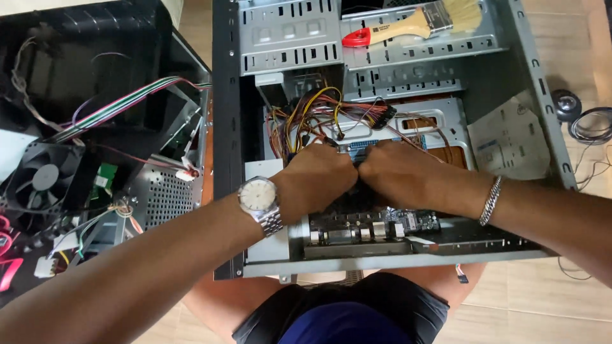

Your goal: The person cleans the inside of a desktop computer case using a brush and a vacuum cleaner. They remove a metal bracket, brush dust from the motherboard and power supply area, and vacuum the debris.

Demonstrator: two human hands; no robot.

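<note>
An open grey computer case [542, 108] lies flat in front of me. Both my hands are down inside it over the motherboard [376, 223]. My left hand [315, 178], with a wristwatch above it, and my right hand [398, 172], with a chain bracelet at the wrist, are pressed knuckle to knuckle, fingers curled downward. What the fingers hold is hidden beneath them. A tangle of coloured power cables [319, 114] spreads just beyond the knuckles.
A paintbrush [408, 25] with a red-tipped handle lies on the drive cage at the far side. A second opened black case [95, 127] with a fan [44, 178], ribbon cable and loose wires stands to the left. Coiled cables [590, 124] lie on the tiled floor at right.
</note>
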